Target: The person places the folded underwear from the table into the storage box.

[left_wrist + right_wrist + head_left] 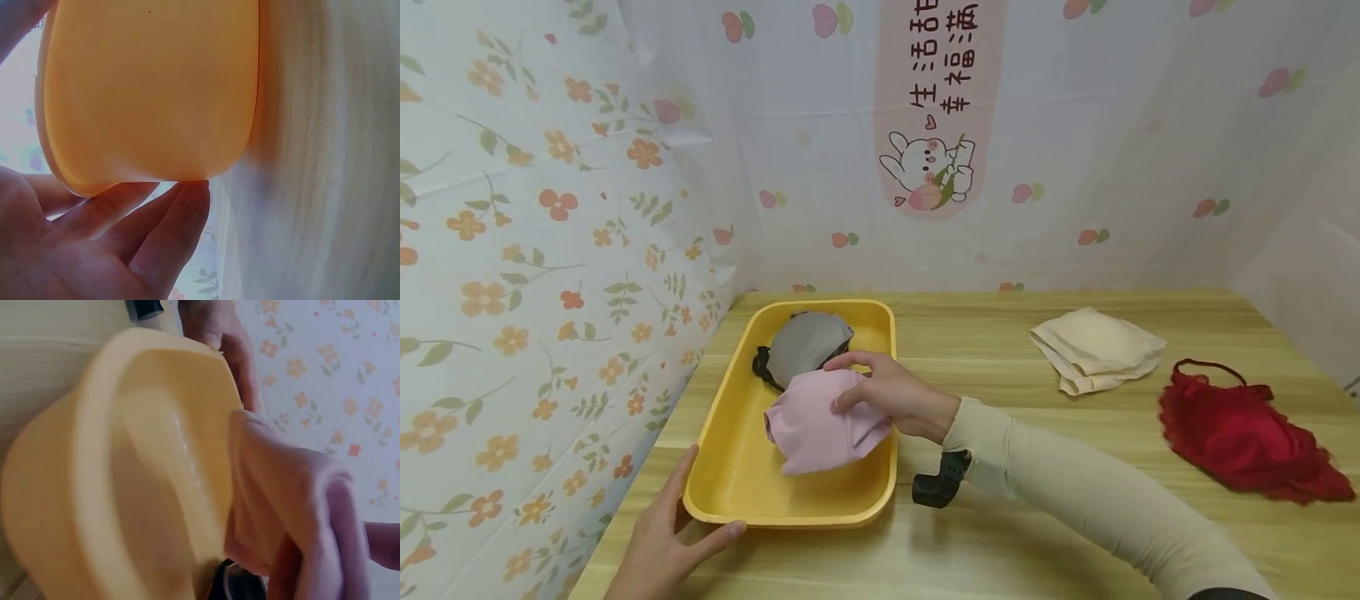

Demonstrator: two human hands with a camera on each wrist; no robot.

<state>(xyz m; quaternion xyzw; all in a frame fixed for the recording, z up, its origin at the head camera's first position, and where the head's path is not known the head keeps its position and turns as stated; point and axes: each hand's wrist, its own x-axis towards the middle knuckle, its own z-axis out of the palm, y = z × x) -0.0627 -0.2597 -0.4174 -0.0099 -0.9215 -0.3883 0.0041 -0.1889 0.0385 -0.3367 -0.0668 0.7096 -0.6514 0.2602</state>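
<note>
My right hand (pixel 891 396) grips a folded pink bra (pixel 820 425) with smooth cups, over the right side of a yellow plastic basin (pixel 760 492). In the right wrist view the pink fabric (pixel 275 494) hangs above the basin's inside. A grey bra (pixel 808 342) with black trim lies in the far end of the basin, partly overlapped by the pink one. My left hand (pixel 662 533) holds the basin's near left corner, thumb along the front and fingers on the left side. Its fingertips (pixel 197 190) meet the outer wall in the left wrist view.
A folded cream garment (pixel 1097 350) lies toward the back right of the wood-grain table (pixel 1000 542). Closer, at the right, is a red lace bra (pixel 1247 433) with a thin strap. Floral curtains (pixel 565 250) hang along the left and back.
</note>
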